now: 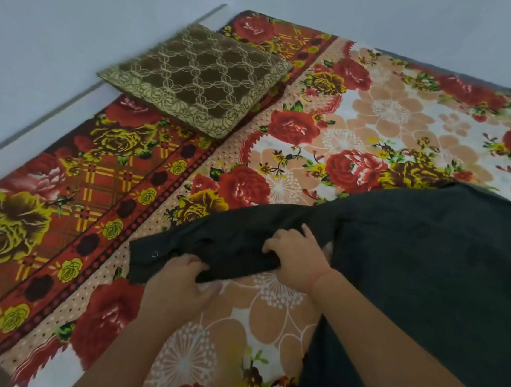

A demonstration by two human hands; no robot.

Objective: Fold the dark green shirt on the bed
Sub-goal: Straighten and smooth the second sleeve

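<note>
Head view shows both hands on one sleeve (230, 244) of the dark green shirt (429, 257), whose body lies spread on the bed (380, 111) to the right of the fingers and runs out of frame; the left hand (182, 280) has its fingers curled round the sleeve's near edge, just inside the cuff (144, 260), and the right hand (296, 258) grips bunched cloth further along, close to where sleeve meets body; both hold fabric, neither lies flat. Beyond the fingertips and well apart lies a brown patterned cushion (197, 75). By my judgement the sleeve is about to be folded over the body; the risk is that the bunch under the right fingers carries over as a crease, or that a pull on the sleeve drags the spread body askew on the sheet; the cuff, free to the left of the left fingers, could flop and double under.
</note>
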